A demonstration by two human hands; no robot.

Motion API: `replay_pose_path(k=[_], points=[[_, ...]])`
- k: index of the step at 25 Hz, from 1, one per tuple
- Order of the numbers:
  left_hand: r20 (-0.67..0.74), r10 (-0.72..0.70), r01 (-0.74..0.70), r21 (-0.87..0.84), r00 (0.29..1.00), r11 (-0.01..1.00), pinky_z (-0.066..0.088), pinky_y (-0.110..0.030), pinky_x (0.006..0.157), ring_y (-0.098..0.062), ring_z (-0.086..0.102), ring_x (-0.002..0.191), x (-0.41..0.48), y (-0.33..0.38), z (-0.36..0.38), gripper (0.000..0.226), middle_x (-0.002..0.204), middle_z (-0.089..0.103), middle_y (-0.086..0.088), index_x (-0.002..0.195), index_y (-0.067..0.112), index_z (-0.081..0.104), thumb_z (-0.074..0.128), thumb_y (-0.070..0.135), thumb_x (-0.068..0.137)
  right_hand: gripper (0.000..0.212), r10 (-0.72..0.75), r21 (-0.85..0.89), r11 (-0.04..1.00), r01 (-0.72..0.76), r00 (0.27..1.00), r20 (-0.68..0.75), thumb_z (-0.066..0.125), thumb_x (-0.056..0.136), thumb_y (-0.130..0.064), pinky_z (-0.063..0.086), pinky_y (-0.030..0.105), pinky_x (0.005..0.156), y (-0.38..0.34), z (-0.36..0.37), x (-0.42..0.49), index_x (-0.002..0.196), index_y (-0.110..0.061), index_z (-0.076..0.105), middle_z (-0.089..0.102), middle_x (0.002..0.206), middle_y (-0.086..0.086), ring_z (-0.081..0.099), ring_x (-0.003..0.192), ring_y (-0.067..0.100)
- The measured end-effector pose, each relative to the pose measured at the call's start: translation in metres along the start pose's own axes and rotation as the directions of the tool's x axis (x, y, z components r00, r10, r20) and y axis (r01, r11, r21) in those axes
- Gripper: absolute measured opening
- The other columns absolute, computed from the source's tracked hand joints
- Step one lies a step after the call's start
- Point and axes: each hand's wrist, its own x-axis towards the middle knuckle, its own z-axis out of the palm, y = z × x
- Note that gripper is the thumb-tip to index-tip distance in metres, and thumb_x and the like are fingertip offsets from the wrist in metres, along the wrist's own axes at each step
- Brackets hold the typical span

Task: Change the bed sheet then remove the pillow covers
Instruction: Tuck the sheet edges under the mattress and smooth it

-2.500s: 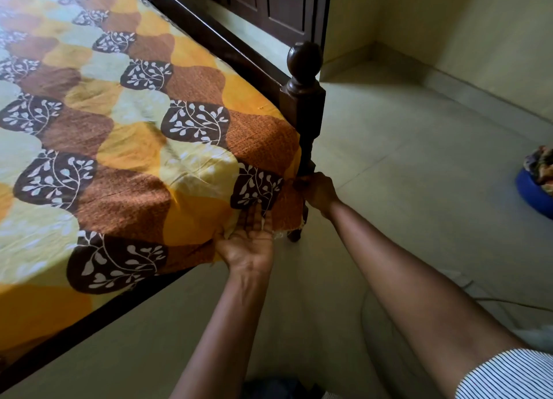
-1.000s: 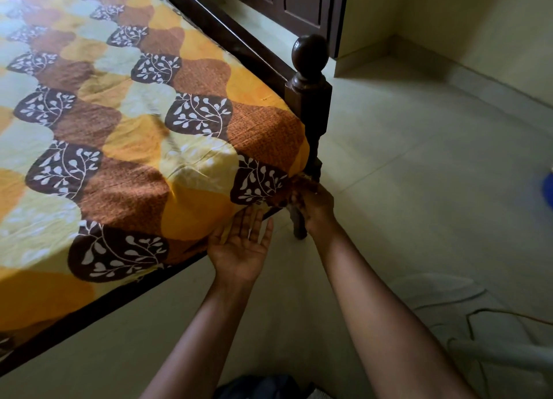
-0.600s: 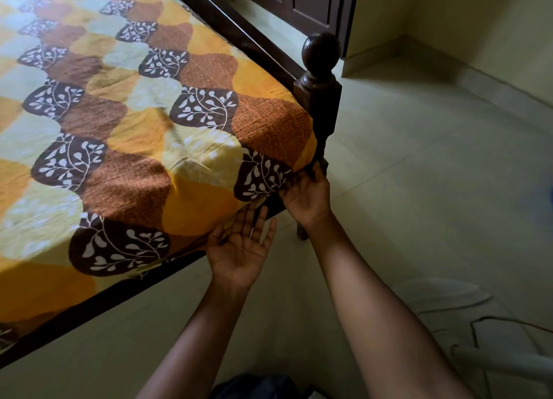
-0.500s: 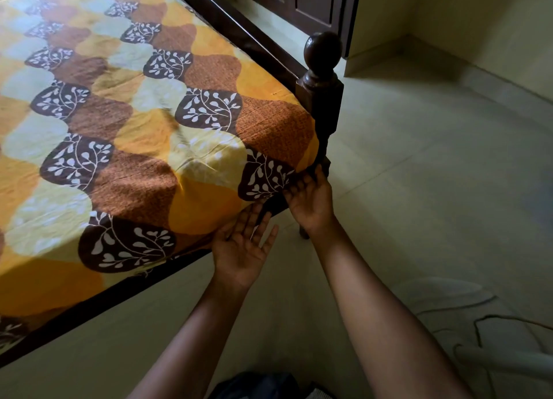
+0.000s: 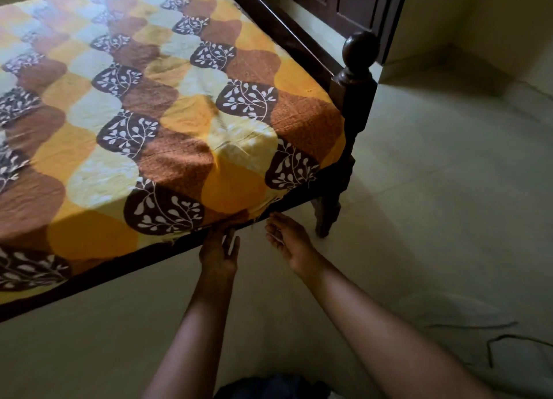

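Note:
A bed sheet (image 5: 167, 135) with yellow, orange, brown and cream shapes and white leaf prints lies stretched over the mattress. Its near edge is pushed in along the dark wooden bed frame (image 5: 119, 267). My left hand (image 5: 220, 249) is flat, fingers up, with the fingertips pressed into the gap where the sheet's edge meets the frame rail. My right hand (image 5: 287, 240) hangs just below the rail, palm turned inward, fingers loosely apart, holding nothing. No pillow is in view.
The bed's corner post (image 5: 356, 99) with a round knob stands right of my hands, its leg on the pale tiled floor (image 5: 434, 204). A dark wooden door (image 5: 344, 6) is behind it. A pale object with a thin cord (image 5: 502, 344) lies on the floor at lower right.
My right hand has left the sheet's corner by the post and dropped below the rail. My left hand has turned from palm up to pressing into the sheet's edge. The view shifted left.

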Motion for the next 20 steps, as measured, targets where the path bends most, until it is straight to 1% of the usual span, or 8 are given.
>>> replay_pose_path(k=[1,4,9,12,14,15,17,20], points=[[-0.017,-0.007,0.008,0.029,1.000,1.000,0.045,-0.031,0.085,-0.013,0.058,0.085,0.002,-0.002,-0.002,0.026,0.112,0.059,-0.002,0.116,0.013,0.057,0.056,0.012,0.090,0.031,-0.006,-0.064,0.998,0.007,1.000,0.017,0.055,0.092,-0.010,0.046,0.040,0.096,0.000,0.008,0.001,0.122,0.001,0.054,0.063,0.105,0.018,0.055,0.113,0.039],[-0.033,-0.038,0.042,0.126,0.999,0.991,0.045,-0.034,0.082,-0.015,0.057,0.085,0.010,-0.006,-0.015,0.020,0.115,0.060,-0.004,0.112,0.013,0.058,0.052,0.013,0.093,0.042,-0.010,-0.079,0.997,0.014,0.998,0.057,0.064,0.087,-0.017,0.050,0.028,0.077,0.005,0.028,0.009,0.125,-0.002,0.052,0.061,0.100,0.008,0.060,0.092,0.022],[-0.025,-0.062,0.066,0.270,0.998,0.961,0.046,-0.035,0.080,-0.017,0.057,0.091,0.018,0.002,-0.020,0.023,0.121,0.060,-0.003,0.118,0.012,0.056,0.044,0.013,0.097,0.034,0.008,-0.124,0.992,-0.008,1.000,0.000,0.066,0.085,-0.031,0.043,0.030,0.089,0.021,0.032,0.021,0.115,-0.021,0.056,0.060,0.111,-0.002,0.055,0.107,0.014],[-0.054,-0.100,0.112,0.275,0.993,0.955,0.045,-0.036,0.084,-0.019,0.053,0.100,0.014,0.009,-0.016,0.027,0.121,0.058,-0.005,0.121,0.009,0.056,0.051,0.015,0.095,0.018,-0.010,-0.265,0.964,-0.029,0.989,-0.147,0.069,0.082,-0.035,0.041,0.026,0.065,0.020,0.031,0.029,0.089,-0.019,0.064,0.062,0.087,-0.001,0.054,0.087,0.015],[-0.107,-0.107,0.131,0.256,0.988,0.958,0.045,-0.033,0.082,-0.018,0.053,0.096,-0.002,0.012,-0.019,0.023,0.104,0.057,-0.003,0.110,0.008,0.055,0.060,0.020,0.090,0.023,-0.043,-0.324,0.946,-0.029,0.976,-0.213,0.073,0.077,-0.037,0.032,0.022,0.053,0.019,0.031,0.036,0.071,-0.020,0.060,0.061,0.077,0.000,0.051,0.074,0.013],[-0.097,-0.110,0.129,0.228,0.989,0.965,0.046,-0.032,0.080,-0.016,0.053,0.091,-0.013,0.013,-0.020,0.023,0.095,0.054,-0.001,0.106,0.010,0.053,0.062,0.022,0.089,0.026,-0.057,-0.342,0.939,-0.025,0.972,-0.228,0.074,0.076,-0.039,0.030,0.022,0.052,0.020,0.031,0.038,0.067,-0.020,0.059,0.060,0.074,0.000,0.050,0.068,0.012],[0.072,-0.136,0.133,0.044,0.988,0.990,0.047,-0.030,0.076,-0.015,0.056,0.087,-0.033,0.017,-0.017,0.021,0.090,0.055,-0.001,0.104,0.013,0.054,0.056,0.029,0.092,0.029,-0.071,-0.363,0.932,-0.019,0.970,-0.231,0.075,0.074,-0.040,0.028,0.022,0.052,0.020,0.031,0.039,0.063,-0.020,0.059,0.057,0.066,-0.002,0.045,0.059,0.011],[0.315,-0.144,0.225,-0.239,0.938,0.945,0.045,-0.038,0.091,-0.026,0.056,0.110,-0.043,0.031,-0.008,0.046,0.114,0.060,-0.013,0.117,0.007,0.054,0.040,0.044,0.094,0.025,-0.080,-0.342,0.940,-0.003,0.970,-0.228,0.076,0.076,-0.035,0.035,0.025,0.057,0.020,0.032,0.037,0.065,-0.019,0.061,0.060,0.072,0.002,0.046,0.062,0.012]])
